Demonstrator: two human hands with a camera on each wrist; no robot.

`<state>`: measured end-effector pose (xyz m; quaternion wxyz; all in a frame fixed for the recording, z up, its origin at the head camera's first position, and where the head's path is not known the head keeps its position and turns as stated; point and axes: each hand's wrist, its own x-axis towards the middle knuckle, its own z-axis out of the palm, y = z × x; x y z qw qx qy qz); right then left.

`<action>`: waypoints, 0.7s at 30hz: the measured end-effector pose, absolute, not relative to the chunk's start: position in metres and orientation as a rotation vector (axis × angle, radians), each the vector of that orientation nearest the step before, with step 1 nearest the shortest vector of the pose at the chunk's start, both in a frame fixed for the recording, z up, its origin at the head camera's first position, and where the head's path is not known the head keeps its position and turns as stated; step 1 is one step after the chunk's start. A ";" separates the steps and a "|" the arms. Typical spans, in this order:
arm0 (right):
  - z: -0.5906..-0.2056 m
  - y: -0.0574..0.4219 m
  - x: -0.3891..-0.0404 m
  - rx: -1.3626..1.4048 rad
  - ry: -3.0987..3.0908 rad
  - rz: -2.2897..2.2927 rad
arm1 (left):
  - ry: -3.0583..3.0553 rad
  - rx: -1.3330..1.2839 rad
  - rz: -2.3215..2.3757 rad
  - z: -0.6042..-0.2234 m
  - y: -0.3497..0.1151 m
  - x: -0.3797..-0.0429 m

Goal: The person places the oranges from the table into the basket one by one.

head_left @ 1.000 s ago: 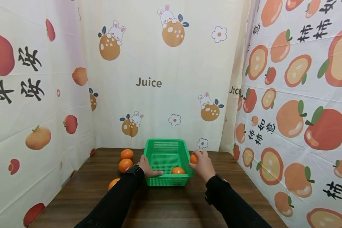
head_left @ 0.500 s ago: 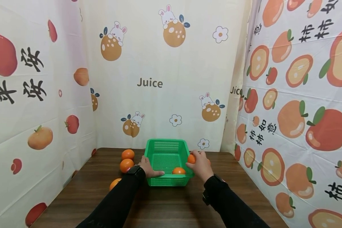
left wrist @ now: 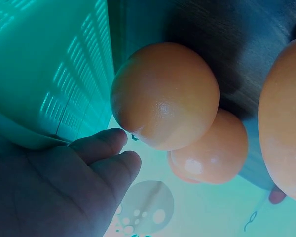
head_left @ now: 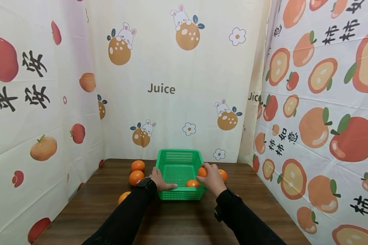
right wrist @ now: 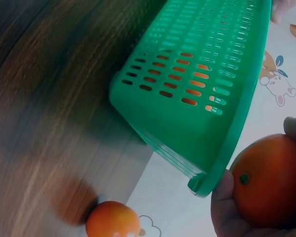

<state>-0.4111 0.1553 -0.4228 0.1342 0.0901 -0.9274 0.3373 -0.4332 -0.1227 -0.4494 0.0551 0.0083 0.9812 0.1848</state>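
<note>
A green plastic basket (head_left: 181, 194) with slotted walls stands on the table, one orange (head_left: 192, 183) lying in its front right part. My left hand (head_left: 158, 180) grips its front left corner, thumb along the front rim and fingers at the left side. In the left wrist view, two fingertips (left wrist: 119, 160) show beside the basket wall (left wrist: 74, 84), close to an orange (left wrist: 165, 96). My right hand (head_left: 214, 178) holds another orange (head_left: 202, 172) between thumb and fingers at the basket's right rim. The right wrist view has this orange (right wrist: 271, 182) just beyond the rim corner (right wrist: 202, 185).
To the basket's left, oranges sit on the wooden table: two at the back (head_left: 138, 165) and one nearer (head_left: 123, 196), partly behind my left sleeve. One more orange (head_left: 223, 175) lies right of my right hand. Fruit-printed curtains (head_left: 171, 112) enclose the table's back and sides.
My right hand has moved left with its orange, from beside the basket to over its right rim. The orange behind that hand has come into view. My left hand stays at the corner.
</note>
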 end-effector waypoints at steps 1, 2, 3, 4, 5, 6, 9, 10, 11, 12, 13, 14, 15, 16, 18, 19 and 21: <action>-0.423 0.155 -0.411 0.255 -2.691 0.981 | 2.978 0.031 0.558 -0.450 -0.123 -0.433; -0.424 0.154 -0.411 0.249 -2.694 0.985 | 2.979 0.035 0.559 -0.450 -0.123 -0.433; -0.424 0.154 -0.411 0.246 -2.695 0.992 | 2.980 0.039 0.554 -0.449 -0.123 -0.433; -0.425 0.153 -0.411 0.246 -2.695 0.995 | 2.977 0.040 0.560 -0.449 -0.123 -0.433; -0.425 0.153 -0.411 0.247 -2.696 0.998 | 2.978 0.042 0.560 -0.449 -0.123 -0.433; -0.426 0.153 -0.411 0.257 -2.693 0.998 | 2.979 0.046 0.560 -0.449 -0.123 -0.434; -0.427 0.151 -0.413 0.270 -2.671 1.006 | 2.988 0.045 0.555 -0.449 -0.123 -0.435; -0.428 0.150 -0.414 0.269 -2.662 1.013 | 2.987 0.041 0.554 -0.450 -0.123 -0.436; -0.429 0.149 -0.414 0.265 -2.652 1.024 | 2.990 0.043 0.547 -0.450 -0.122 -0.435; -0.430 0.149 -0.415 0.260 -2.640 1.040 | 2.990 0.040 0.546 -0.449 -0.122 -0.434; -0.431 0.148 -0.415 0.247 -2.631 1.062 | 2.992 0.039 0.545 -0.447 -0.122 -0.433; -0.432 0.147 -0.416 0.241 -2.621 1.081 | 2.992 0.038 0.550 -0.446 -0.121 -0.431; -0.433 0.146 -0.416 0.238 -2.614 1.103 | 2.992 0.042 0.557 -0.443 -0.121 -0.428; -0.435 0.144 -0.416 0.234 -2.609 1.123 | 2.988 0.042 0.567 -0.440 -0.121 -0.424; -0.437 0.142 -0.416 0.235 -2.593 1.150 | 2.974 0.044 0.565 -0.433 -0.120 -0.416; -0.439 0.140 -0.416 0.237 -2.585 1.154 | 2.972 0.049 0.569 -0.429 -0.120 -0.412; -0.442 0.137 -0.417 0.239 -2.573 1.148 | 2.967 0.056 0.571 -0.424 -0.120 -0.406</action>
